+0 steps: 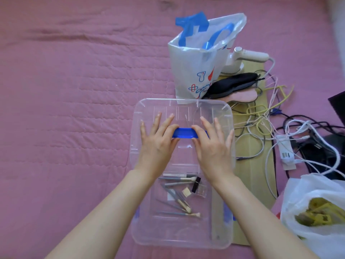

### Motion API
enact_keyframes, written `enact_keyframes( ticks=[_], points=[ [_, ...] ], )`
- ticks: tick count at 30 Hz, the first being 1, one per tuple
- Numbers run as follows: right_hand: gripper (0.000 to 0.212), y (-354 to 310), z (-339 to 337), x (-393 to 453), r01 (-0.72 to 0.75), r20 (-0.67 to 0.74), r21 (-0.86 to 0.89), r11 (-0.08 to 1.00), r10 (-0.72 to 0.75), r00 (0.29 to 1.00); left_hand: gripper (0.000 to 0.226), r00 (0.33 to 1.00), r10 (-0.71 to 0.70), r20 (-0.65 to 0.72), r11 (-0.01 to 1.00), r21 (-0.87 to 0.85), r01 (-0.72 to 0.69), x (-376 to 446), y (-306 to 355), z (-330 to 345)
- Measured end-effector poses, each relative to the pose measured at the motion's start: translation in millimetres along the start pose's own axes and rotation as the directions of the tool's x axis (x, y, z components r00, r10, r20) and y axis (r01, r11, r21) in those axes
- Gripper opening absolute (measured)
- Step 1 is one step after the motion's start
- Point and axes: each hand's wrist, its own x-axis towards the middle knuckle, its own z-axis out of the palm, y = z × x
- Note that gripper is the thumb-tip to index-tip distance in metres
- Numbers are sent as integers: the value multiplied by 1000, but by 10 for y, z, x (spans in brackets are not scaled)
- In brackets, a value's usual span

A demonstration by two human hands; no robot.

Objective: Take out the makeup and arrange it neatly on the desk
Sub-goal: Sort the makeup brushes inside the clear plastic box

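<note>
Both hands, the left hand (158, 139) and right hand (212, 144), pinch the blue handle (184, 133) on the clear box's lid (147, 109). The makeup brushes (179, 195) lie inside, so the step looks like opening; next the lid likely needs lifting clear.

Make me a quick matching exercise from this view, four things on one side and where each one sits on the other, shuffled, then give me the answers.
Things:
1. blue handle
2. makeup brushes
3. black sleep mask
4. bag of yellow items

Places:
A. beside the printed plastic bag
B. lower right corner
C. between left hand and right hand
D. inside the clear box

Pairs: 1-C, 2-D, 3-A, 4-B
</note>
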Motion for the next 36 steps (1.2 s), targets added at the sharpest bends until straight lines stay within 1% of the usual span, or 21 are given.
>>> enact_keyframes(
  ticks=[3, 7, 12, 15, 17, 21, 25, 30, 31, 33, 36],
  points=[
    [38, 38, 150, 316, -33, 65, 16, 999, 31, 997, 25, 998, -1, 57, 1000, -5, 1, 292, -184, 138],
    [39, 150, 455, 592, -49, 165, 10, 999, 46, 985, 27, 981, -45, 188, 998, -27, 51, 489, -421, 494],
    [39, 341, 899, 829, -10, 298, -77, 997, 33, 954, 29, 929, -62, 366, 998, 42, 51, 540, -637, 970],
    [38, 395, 1132, 879, 21, 342, -137, 990, 28, 939, 29, 896, -96, 433, 995, 74, 71, 528, -704, 1169],
    [39, 428, 1247, 870, 28, 366, -156, 987, 31, 930, 30, 883, -105, 458, 992, 116, 58, 521, -731, 1267],
    [46, 541, 1387, 827, 77, 407, -168, 983, -2, 913, 35, 863, -96, 496, 988, 152, 22, 512, -787, 1384],
    [59, 623, 1414, 775, 113, 440, -160, 981, -32, 898, 39, 842, -96, 531, 988, 152, 17, 480, -818, 1416],
    [61, 601, 1322, 715, 109, 461, -143, 984, -31, 887, 52, 815, -104, 570, 988, 155, 18, 441, -800, 1309],
    [61, 576, 1283, 703, 103, 459, -137, 985, -29, 888, 53, 821, -106, 561, 989, 144, 29, 439, -778, 1266],
    [60, 498, 1184, 682, 101, 454, -120, 988, -36, 890, 54, 857, -88, 508, 993, 109, 38, 436, -706, 1163],
    [60, 319, 1018, 682, 142, 411, -109, 984, -86, 908, 50, 927, -30, 374, 997, 75, 2, 409, -579, 990]
  ],
)
